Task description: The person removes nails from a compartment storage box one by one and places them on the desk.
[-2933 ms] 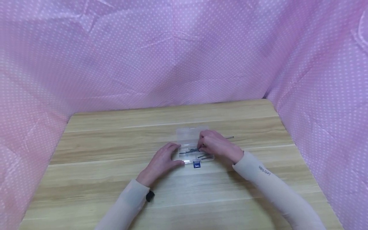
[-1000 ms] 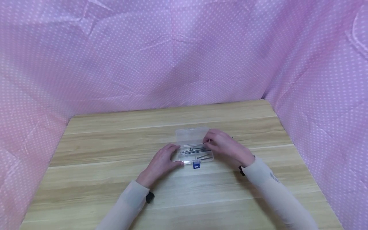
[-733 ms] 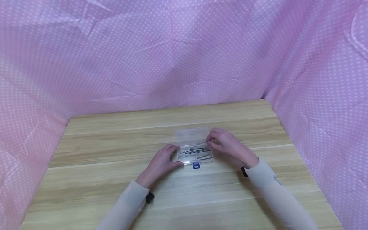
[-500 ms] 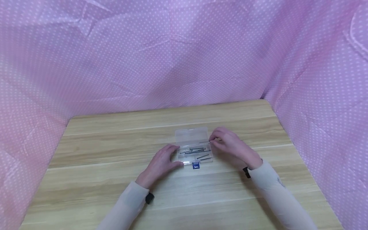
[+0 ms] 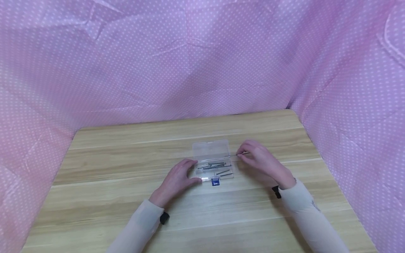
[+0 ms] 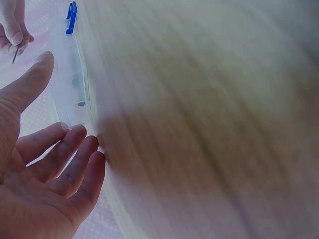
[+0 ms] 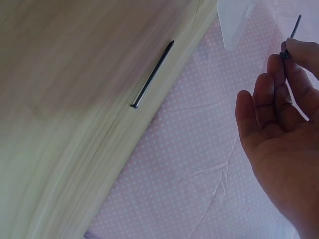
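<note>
In the head view a clear plastic box stands with its lid folded back. Several nails lie in its long rear compartment, and two nails in the front right one. My left hand holds the box's left end, thumb at the front corner and fingertips at the back corner. To the right of the box, my right hand pinches a nail between thumb and fingertips, its free end pointing left over the lid's edge. The right wrist view shows this nail with its head at the fingertips.
Another nail lies on the wooden table close to the right hand. At the box's front edge is a blue latch. Pink dotted cloth hangs behind the table and along both sides.
The right hand has moved out from over the box to the right, bringing a pinched nail with it. More of the nails in the box now show. The left hand has stayed in place.
</note>
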A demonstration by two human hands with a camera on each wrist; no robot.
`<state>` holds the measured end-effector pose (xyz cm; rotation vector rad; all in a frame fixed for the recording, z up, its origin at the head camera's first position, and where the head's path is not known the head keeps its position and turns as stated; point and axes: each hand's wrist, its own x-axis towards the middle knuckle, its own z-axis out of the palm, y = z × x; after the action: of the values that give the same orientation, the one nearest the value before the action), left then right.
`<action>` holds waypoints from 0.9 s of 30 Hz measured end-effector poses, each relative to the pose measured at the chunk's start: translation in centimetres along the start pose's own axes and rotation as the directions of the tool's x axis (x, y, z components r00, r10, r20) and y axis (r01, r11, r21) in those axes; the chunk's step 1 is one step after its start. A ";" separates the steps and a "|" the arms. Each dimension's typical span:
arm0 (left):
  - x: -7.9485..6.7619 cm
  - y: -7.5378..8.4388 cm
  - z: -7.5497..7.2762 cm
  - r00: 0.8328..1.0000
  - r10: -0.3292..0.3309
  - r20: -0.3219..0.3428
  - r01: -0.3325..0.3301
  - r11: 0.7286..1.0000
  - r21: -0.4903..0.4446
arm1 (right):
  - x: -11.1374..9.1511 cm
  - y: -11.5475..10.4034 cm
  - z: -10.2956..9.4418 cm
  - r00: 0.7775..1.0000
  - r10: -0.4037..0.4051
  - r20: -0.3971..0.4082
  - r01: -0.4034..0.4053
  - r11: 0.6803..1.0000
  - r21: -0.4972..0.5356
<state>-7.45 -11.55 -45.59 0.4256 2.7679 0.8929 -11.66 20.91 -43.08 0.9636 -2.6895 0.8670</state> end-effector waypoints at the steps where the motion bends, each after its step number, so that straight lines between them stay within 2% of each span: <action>1: 0.0 0.0 0.0 1.000 0.000 0.001 0.000 1.000 0.000 | -0.1 0.0 -0.1 1.000 0.005 -0.001 -0.005 1.000 0.003; 20: 0.0 0.1 0.0 1.000 -0.004 0.004 0.005 1.000 -0.003 | -1.5 1.2 -1.1 0.995 0.098 0.014 -0.099 0.995 0.017; 27: 0.0 0.1 0.0 1.000 -0.006 0.007 0.006 1.000 -0.002 | -2.0 1.8 -1.2 0.995 0.104 0.012 -0.104 0.995 0.005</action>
<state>-7.44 -11.52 -45.52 0.4196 2.7604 0.8913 -11.28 23.78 -43.61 0.8390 -2.7700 0.8909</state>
